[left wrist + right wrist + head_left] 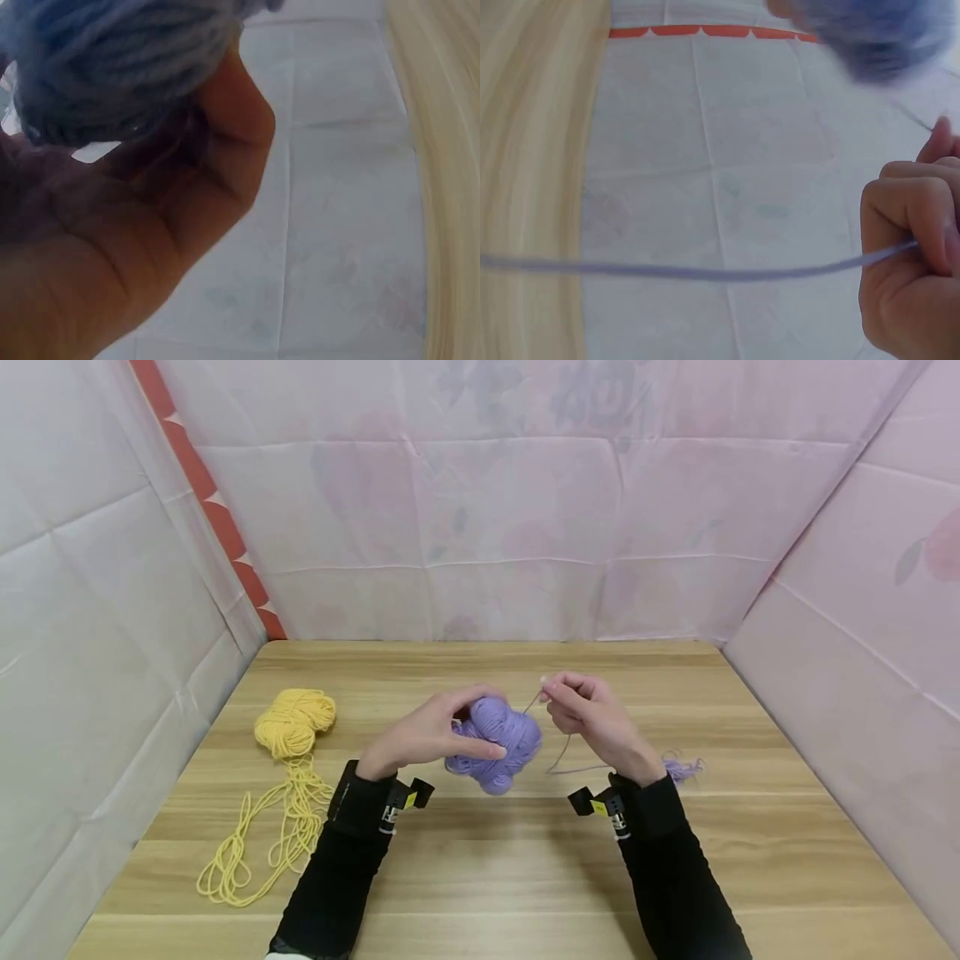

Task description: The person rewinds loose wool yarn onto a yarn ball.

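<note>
A purple ball of yarn (504,739) is held in my left hand (431,731), thumb across its near side and fingers round the far side. The left wrist view shows the yarn ball (120,64) resting against curled fingers. My right hand (592,710), just right of the ball, pinches a purple strand (532,702) between thumb and fingertips. That strand runs taut from the ball to the fingertips. Its other length (705,271) leaves the curled fingers and hangs down to the table, ending in a small loose purple tangle (681,768) behind the right wrist.
On the left of the wooden table (487,868) lies a yellow yarn skein (295,722), with loose yellow strands (296,818) trailing toward the front near my left forearm. Pale cloth walls (510,510) enclose the table at the back and both sides.
</note>
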